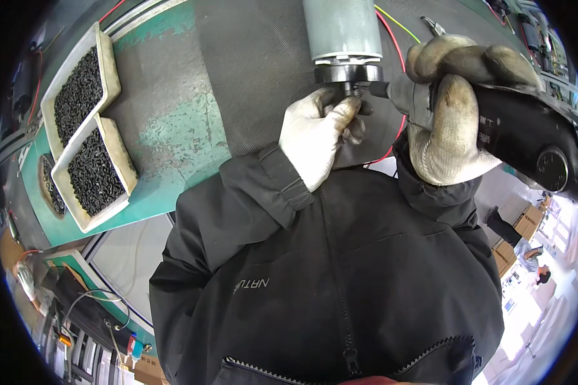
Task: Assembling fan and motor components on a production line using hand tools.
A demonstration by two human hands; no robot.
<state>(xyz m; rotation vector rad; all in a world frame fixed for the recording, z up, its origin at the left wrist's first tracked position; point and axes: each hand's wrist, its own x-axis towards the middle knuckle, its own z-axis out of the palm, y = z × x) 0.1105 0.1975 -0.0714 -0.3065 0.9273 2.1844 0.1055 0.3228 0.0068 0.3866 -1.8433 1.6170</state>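
A grey metal cylinder, motor-like, lies on a dark ribbed mat, its black end cap toward me. A short black stub sticks out of the cap. My left hand, in a white glove with dirty fingertips, is closed in a pinch just below that stub; what sits between its fingers is mostly hidden. Wrapped around a black hand-held power tool is my right hand, in a soiled glove. The tool's narrow front end points left and reaches the cap's right side, close to my left fingertips.
Two white trays of small black screw-like parts stand at the left on a worn green bench. A round dish of similar parts is beside them. A red wire curves past the cylinder. Another person is in the right background.
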